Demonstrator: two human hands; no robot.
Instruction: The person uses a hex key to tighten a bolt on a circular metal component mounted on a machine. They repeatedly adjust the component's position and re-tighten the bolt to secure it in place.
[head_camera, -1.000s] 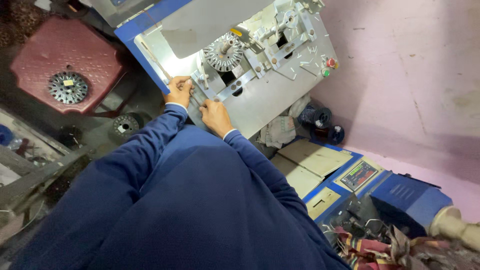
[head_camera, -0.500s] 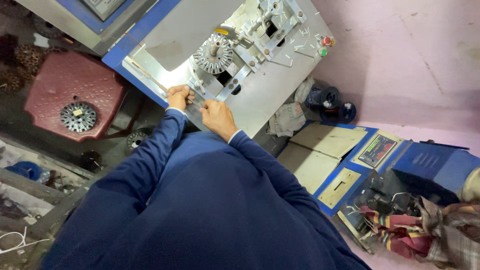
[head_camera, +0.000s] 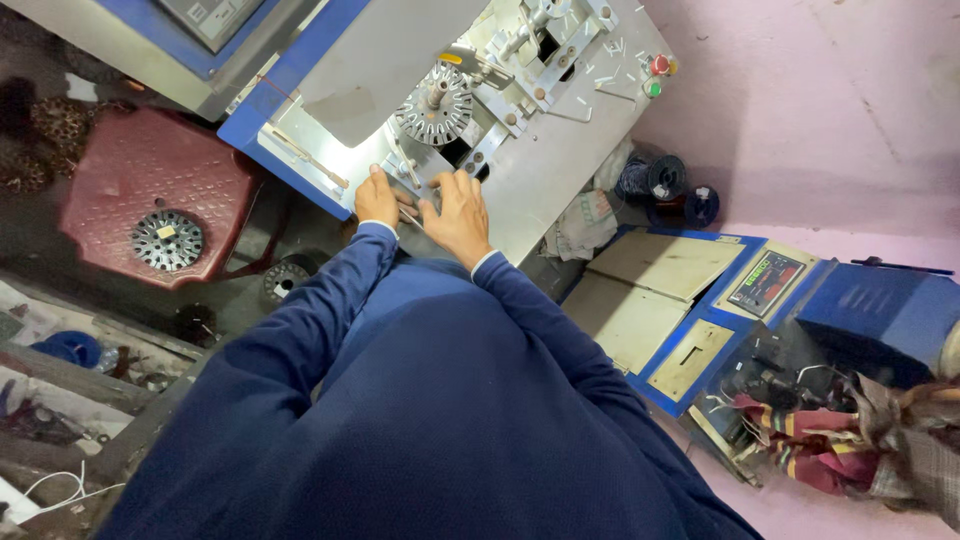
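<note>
Both hands are resting on the near edge of the machine's steel worktop (head_camera: 560, 170). The left hand (head_camera: 377, 198) is lying curled, its grip closed on something small that I cannot make out. The right hand (head_camera: 460, 212) is lying flat, fingers spread, holding nothing. The slotted stator core (head_camera: 433, 103) is sitting on its spindle just beyond both hands — slightly nearer the left. What lies between the hands is hidden.

Dark navy long-sleeve top, fine knit; thin white cuff edges at wrists; hands bare.
</note>
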